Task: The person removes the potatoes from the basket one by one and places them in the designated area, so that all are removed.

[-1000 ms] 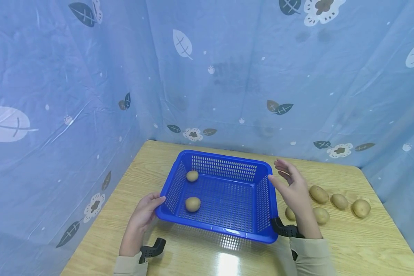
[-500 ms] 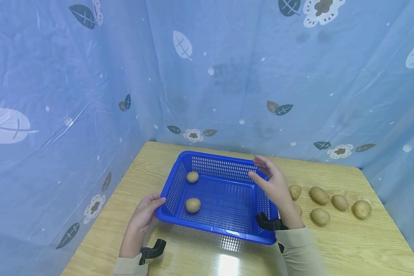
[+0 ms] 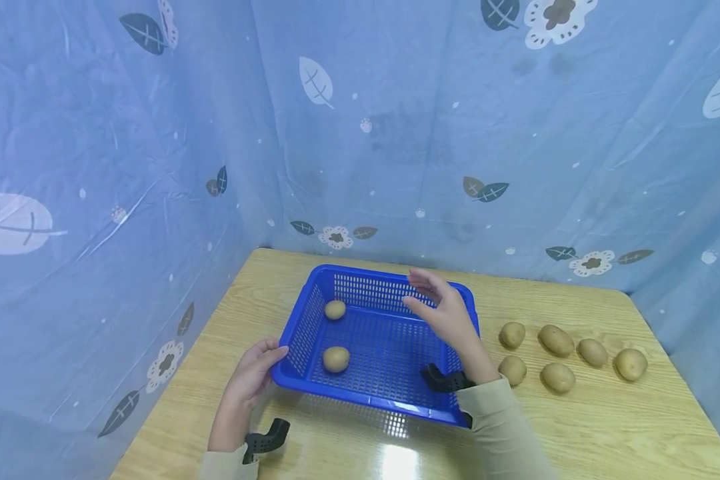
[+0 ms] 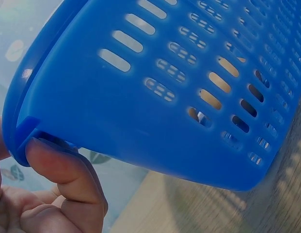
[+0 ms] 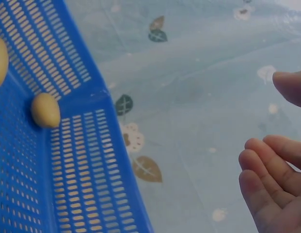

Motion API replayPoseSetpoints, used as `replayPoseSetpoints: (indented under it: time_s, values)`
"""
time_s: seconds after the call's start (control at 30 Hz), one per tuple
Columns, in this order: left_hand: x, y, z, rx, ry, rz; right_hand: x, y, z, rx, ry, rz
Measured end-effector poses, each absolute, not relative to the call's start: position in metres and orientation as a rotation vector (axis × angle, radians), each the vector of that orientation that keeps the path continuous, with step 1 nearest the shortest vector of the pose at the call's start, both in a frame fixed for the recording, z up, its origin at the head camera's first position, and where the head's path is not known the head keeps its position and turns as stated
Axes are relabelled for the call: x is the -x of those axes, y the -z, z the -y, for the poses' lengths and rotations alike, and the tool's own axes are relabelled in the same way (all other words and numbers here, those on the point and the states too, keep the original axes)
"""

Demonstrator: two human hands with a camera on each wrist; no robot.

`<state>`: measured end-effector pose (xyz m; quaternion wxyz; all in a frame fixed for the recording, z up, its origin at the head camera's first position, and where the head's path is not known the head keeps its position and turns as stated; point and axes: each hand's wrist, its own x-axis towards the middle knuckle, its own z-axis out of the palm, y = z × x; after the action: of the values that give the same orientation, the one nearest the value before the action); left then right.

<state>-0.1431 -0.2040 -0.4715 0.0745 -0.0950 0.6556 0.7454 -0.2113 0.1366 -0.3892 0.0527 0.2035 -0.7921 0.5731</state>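
A blue slotted plastic basket (image 3: 390, 400) stands on the wooden table with two potatoes inside. One potato (image 3: 335, 309) lies near its back left corner, the other potato (image 3: 336, 359) nearer the front left. My left hand (image 3: 255, 370) pinches the rim at the front left corner; in the left wrist view its fingers (image 4: 63, 165) curl under the rim beside the slotted wall. Above the basket's right half hovers my right hand (image 3: 447, 319), thumb and fingers apart, nothing between them. The right wrist view shows that hand (image 5: 281, 189) with bare fingertips, away from the basket wall (image 5: 87, 170).
Several potatoes (image 3: 558, 377) lie on the table (image 3: 612, 433) to the right of the basket. A blue curtain (image 3: 396, 167) with leaf and flower prints hangs behind and at both sides. Each wrist carries a black mount (image 3: 267, 439).
My right hand has moved left, from beside the basket's right rim to over its inside, uncovering potatoes on the right. My left hand keeps its hold on the rim.
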Motion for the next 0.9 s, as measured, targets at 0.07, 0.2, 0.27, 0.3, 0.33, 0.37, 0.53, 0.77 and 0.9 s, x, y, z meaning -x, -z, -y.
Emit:
replayPoseSetpoints:
  time_s: [0.07,0.2,0.27,0.3,0.33,0.37,0.53,0.77,0.9]
  values:
    - [0.143,0.472,0.203,0.288,-2.245,-1.963,0.214,0.391,-0.134,-0.627,-1.754,2.424]
    - [0.142,0.472,0.203,0.286,-2.244,-1.965,0.219,0.397,-0.128,-0.652,-1.806,2.444]
    - [0.142,0.472,0.203,0.281,-2.241,-1.971,0.222,0.399,-0.124,-0.676,-1.818,2.462]
    - [0.142,0.472,0.203,0.281,-2.239,-1.975,0.223,0.399,-0.121,-0.691,-1.821,2.474]
    - [0.142,0.472,0.203,0.283,-2.241,-1.977,0.222,0.397,-0.118,-0.704,-1.824,2.488]
    - [0.143,0.472,0.203,0.288,-2.247,-1.975,0.22,0.393,-0.114,-0.717,-1.825,2.508]
    - [0.143,0.473,0.204,0.271,-2.254,-1.973,0.21,0.378,-0.099,-0.784,-1.789,2.629]
    - [0.143,0.474,0.204,0.259,-2.249,-1.979,0.219,0.403,-0.085,-0.868,-1.737,2.686]
    - [0.144,0.474,0.203,0.267,-2.262,-1.981,0.228,0.424,-0.081,-0.922,-1.703,2.714]
